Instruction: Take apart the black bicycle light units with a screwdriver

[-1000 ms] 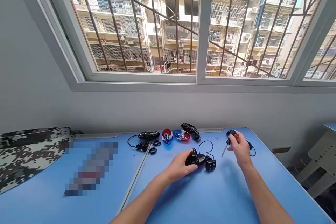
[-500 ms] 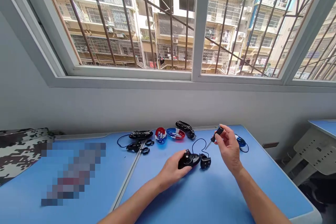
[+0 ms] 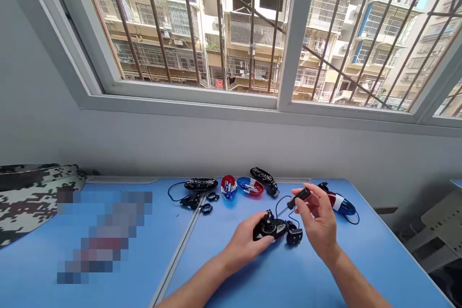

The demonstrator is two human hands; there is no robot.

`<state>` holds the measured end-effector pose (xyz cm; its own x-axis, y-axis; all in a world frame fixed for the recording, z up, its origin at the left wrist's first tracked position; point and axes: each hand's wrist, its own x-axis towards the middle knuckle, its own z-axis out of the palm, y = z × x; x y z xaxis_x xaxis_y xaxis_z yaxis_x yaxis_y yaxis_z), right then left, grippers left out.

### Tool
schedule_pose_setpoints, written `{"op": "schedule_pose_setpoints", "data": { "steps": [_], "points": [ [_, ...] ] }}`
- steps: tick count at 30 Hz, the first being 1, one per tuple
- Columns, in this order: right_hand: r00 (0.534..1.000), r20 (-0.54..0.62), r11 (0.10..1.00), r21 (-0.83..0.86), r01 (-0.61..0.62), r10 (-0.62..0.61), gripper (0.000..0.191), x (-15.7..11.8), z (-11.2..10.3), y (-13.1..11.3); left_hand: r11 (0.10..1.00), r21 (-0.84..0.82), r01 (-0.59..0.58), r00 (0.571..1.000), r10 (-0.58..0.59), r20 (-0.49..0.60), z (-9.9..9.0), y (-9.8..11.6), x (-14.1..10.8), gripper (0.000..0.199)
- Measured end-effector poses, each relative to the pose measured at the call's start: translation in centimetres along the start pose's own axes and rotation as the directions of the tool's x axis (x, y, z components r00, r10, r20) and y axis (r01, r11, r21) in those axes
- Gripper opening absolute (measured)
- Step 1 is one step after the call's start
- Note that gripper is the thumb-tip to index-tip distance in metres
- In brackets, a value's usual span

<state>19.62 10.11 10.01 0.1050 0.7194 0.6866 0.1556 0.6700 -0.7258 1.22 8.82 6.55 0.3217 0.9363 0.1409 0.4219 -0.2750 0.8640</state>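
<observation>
Black housing (image 3: 270, 229) clasped by left hand (image 3: 244, 245); right hand (image 3: 318, 221) pinching one screwdriver (image 3: 299, 196); two red-blue shells (image 3: 250, 186) beyond.

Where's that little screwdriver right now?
In the head view, the small black-handled screwdriver is pinched in the person's right hand above the blue desk, its tip angled toward the black plastic part under their left hand.

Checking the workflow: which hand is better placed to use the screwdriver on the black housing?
Right: the right hand holds the screwdriver, tip toward the black housing, while the left hand grips that housing.
</observation>
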Motion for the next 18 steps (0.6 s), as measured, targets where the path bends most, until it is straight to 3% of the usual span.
{"op": "schedule_pose_setpoints", "data": {
  "steps": [6,18],
  "points": [
    [0.999,0.021,0.998,-0.06,0.031,-0.03,0.03,-0.5,-0.9,-0.5,0.996,-0.063,0.069,0.998,-0.068,0.015,-0.2,-0.6,-0.4,0.049],
    [0.987,0.097,0.987,-0.093,0.134,-0.125,0.028,-1.6,-0.2,-0.7,0.998,-0.061,0.016,1.0,-0.016,0.008,-0.4,-0.8,-0.3,0.043]
  ]
}}
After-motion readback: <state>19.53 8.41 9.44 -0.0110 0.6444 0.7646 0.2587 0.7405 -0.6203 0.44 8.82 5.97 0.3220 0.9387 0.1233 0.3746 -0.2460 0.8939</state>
